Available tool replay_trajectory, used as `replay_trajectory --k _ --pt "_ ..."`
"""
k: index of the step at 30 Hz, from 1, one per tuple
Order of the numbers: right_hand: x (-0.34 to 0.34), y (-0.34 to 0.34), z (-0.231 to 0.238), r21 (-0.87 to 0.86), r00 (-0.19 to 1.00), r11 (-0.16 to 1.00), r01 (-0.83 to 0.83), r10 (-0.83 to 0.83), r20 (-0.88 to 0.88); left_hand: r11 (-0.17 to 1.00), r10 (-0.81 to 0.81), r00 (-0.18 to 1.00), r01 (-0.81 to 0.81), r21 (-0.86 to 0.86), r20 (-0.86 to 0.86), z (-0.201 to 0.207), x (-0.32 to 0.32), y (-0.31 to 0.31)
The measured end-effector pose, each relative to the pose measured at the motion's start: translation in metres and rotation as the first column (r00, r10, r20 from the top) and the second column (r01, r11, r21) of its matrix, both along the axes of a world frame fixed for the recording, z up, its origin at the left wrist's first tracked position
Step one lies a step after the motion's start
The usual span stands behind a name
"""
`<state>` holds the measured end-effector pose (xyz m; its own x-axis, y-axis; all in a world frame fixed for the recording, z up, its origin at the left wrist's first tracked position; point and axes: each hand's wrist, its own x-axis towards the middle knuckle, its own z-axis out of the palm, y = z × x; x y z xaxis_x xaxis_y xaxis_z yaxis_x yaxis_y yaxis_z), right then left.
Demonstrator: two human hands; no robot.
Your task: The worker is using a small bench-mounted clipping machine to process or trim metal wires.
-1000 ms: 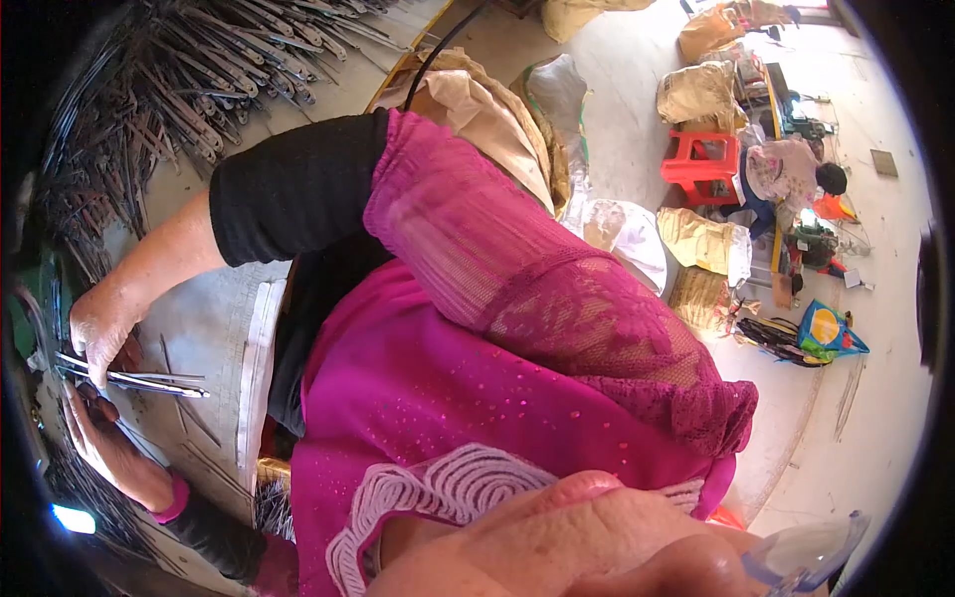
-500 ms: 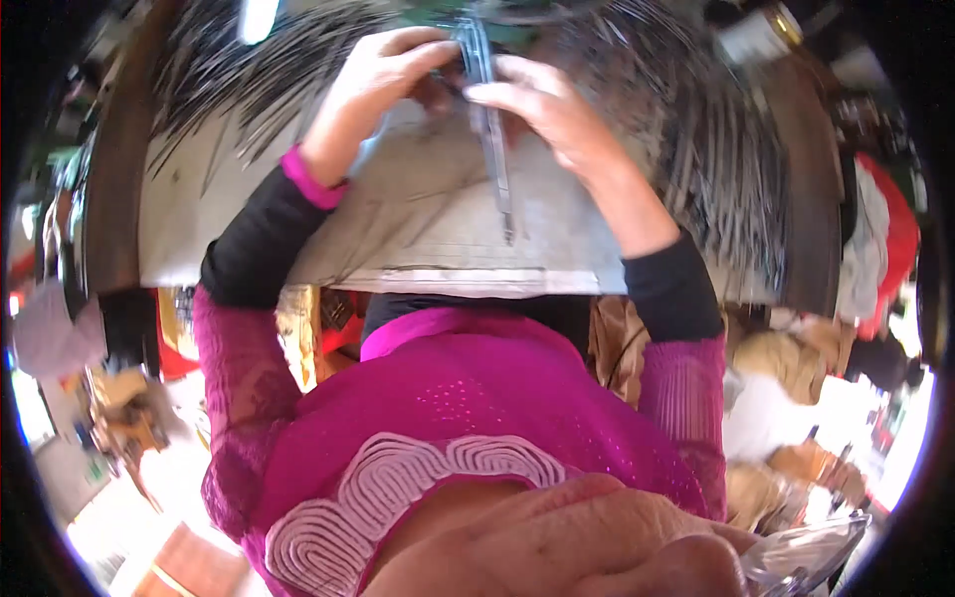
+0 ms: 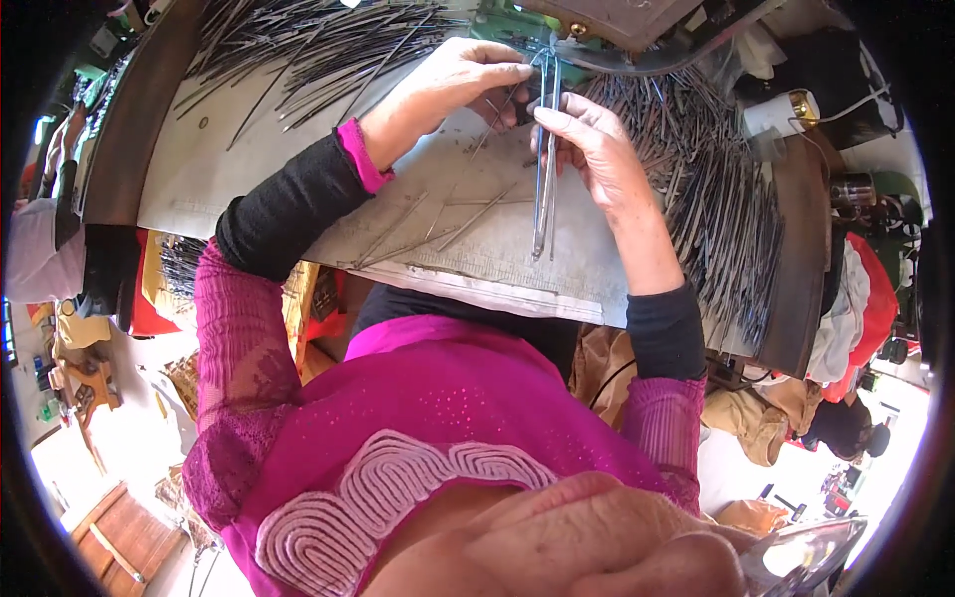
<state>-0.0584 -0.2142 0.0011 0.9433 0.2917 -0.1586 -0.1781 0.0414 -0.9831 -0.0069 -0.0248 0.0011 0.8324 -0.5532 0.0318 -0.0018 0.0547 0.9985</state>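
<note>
Head view: both hands are close together over the far middle of the surface (image 3: 587, 264).
Right hand (image 3: 597, 139): thumb and fingers pinch the metal strips (image 3: 540, 214).
Left hand (image 3: 453, 85): thumb and forefinger sit beside the strips' far part; whether they grip it, I cannot tell.
Strips' lie: between the hands, long axis running far to near, far ends by the green machine (image 3: 500, 32), contact unclear; the right hand is nearer to them.
Against half a second ago: the strips slanted toward near right; now they run almost straight, and two lengths show apart. The view has shifted too.
Loose strips (image 3: 473, 221): scattered on the surface, near and left of the held ones.
Left pile (image 3: 328, 70): dark thin strips, far left.
Right pile (image 3: 716, 199): a denser heap, right of the right hand.
</note>
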Motion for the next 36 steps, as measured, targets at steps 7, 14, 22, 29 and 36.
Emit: replay_trajectory --k 7,14,22,29,36 --pt "0.002 -0.001 -0.001 0.008 1.000 1.000 -0.001 0.001 -0.006 0.999 0.002 1.000 -0.002 0.032 -0.001 -0.004 0.005 -0.004" --pt "0.007 -0.001 -0.005 0.005 0.999 0.999 0.043 -0.043 0.018 0.998 -0.017 0.998 0.013 0.063 0.066 -0.006 0.011 -0.007" --pt "0.006 -0.001 -0.001 -0.011 0.999 1.000 0.016 -0.016 0.031 0.997 -0.015 0.995 0.008 0.075 0.100 -0.005 0.010 -0.007" --pt "0.009 -0.003 -0.004 -0.016 1.000 1.000 0.006 -0.006 0.019 0.992 0.013 0.991 -0.029 0.125 0.132 -0.005 0.009 -0.011" --pt "0.009 0.000 -0.001 -0.024 0.999 0.999 0.023 -0.022 0.026 0.987 0.041 0.986 -0.065 0.147 0.161 -0.003 0.009 -0.012"
